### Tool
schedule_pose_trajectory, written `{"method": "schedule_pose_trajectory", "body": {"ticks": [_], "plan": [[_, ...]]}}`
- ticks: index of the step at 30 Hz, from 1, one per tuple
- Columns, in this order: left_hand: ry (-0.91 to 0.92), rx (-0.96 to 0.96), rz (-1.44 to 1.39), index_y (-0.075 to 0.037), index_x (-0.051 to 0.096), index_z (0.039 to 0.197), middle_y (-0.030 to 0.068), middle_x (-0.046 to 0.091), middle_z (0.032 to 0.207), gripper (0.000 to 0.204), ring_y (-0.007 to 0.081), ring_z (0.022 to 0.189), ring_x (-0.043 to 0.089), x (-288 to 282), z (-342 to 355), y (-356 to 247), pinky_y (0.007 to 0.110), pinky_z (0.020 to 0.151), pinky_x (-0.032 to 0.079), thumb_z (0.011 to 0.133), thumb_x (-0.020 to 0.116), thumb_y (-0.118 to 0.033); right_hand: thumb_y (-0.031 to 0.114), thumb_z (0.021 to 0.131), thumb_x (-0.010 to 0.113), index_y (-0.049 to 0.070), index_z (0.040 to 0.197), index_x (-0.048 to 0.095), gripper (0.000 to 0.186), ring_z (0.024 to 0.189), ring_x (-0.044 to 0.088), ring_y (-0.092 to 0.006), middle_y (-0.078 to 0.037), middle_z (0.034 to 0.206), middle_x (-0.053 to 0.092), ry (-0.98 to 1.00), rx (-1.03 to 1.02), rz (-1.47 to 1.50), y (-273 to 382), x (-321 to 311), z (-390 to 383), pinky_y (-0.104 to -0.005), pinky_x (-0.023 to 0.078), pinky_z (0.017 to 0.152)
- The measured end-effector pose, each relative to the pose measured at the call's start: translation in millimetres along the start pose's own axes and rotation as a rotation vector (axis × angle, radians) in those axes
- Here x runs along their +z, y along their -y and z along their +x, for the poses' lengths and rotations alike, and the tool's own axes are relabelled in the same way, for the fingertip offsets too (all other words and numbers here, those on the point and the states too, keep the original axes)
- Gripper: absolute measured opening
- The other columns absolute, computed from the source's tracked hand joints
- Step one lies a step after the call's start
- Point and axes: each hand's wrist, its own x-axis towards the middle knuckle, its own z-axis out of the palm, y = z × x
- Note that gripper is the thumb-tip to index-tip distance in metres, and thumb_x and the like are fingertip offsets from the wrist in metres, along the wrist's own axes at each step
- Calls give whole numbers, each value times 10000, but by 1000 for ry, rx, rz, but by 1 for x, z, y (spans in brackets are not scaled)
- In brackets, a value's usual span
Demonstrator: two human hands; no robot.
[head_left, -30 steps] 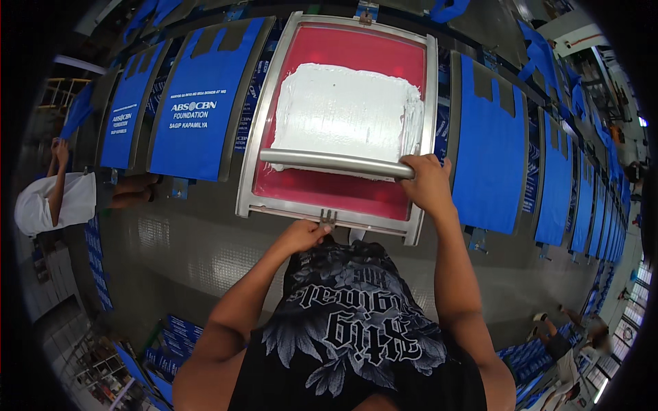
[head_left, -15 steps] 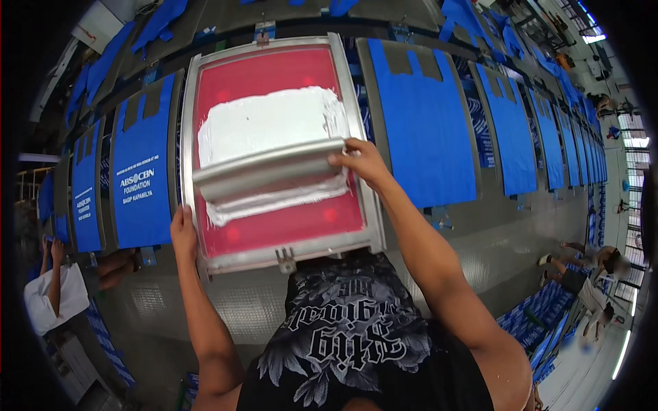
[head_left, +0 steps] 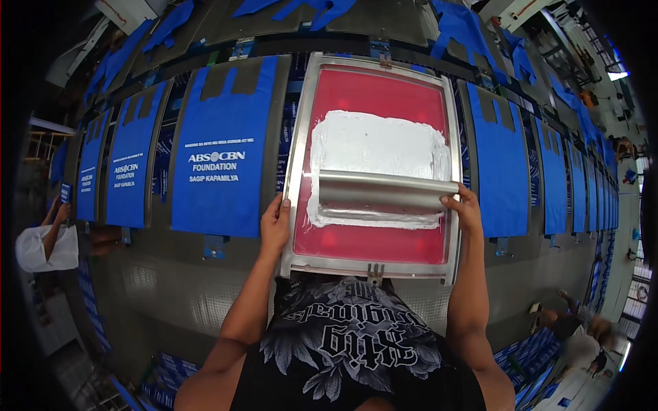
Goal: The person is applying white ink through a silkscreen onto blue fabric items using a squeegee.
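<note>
A screen-printing frame (head_left: pixel 299 137) with silvery metal sides and a red mesh (head_left: pixel 370 83) lies in front of me. White ink (head_left: pixel 384 142) is spread over the middle of the mesh. Across the ink's lower part lies a wide metal squeegee (head_left: pixel 384 190). My left hand (head_left: pixel 275 222) grips the frame's left side, the fingers partly hidden by it. At the squeegee's right end, my right hand (head_left: pixel 465 207) pinches it with thumb and fingers, close to the frame's right side. What lies under the frame is mostly hidden.
Left of the frame, a blue fabric bag piece (head_left: pixel 219 130) with white print lies on a grey board. More blue pieces (head_left: pixel 500 157) line the row at right. A hinge clamp (head_left: pixel 375 271) juts from the frame's near edge. At far left stands a person in white (head_left: pixel 46 246).
The frame and squeegee have shifted right along the row, relative to the boards. A blue piece with white print now shows to the frame's left. Both hands keep their grips.
</note>
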Motion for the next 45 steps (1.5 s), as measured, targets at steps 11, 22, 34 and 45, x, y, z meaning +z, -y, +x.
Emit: {"method": "schedule_pose_trajectory", "body": {"ticks": [11,22,34,45], "plan": [[-77,-71,127,35,523,1222,188,592,1141,499,213,1041,549,39,7,-2,293,894,413,920,541,-361,142,658,775,2,1090,636,475,864,597,-167,-68,938,649,104,6,-122,-25,-41,55,-283,456,809],[-85,-48,104,-13,540,1218,42,582,818,497,96,728,494,50,6,4,243,660,419,900,576,-394,119,670,783,22,1069,652,432,935,557,-147,-39,938,624,109,-15,-16,-41,-41,56,-293,399,875],[-151,57,197,-58,541,1199,175,640,1038,413,277,964,616,52,7,25,335,838,462,881,599,-314,88,719,715,-14,1211,542,532,1055,538,-186,-80,1123,600,205,15,-67,-39,-53,56,-316,396,927],[-148,-79,97,-14,560,1149,117,655,887,393,154,795,605,49,0,12,288,724,475,892,593,-310,128,680,752,25,1116,610,470,1032,520,-169,-37,1056,605,229,-83,-143,-34,-51,50,-313,386,915]]}}
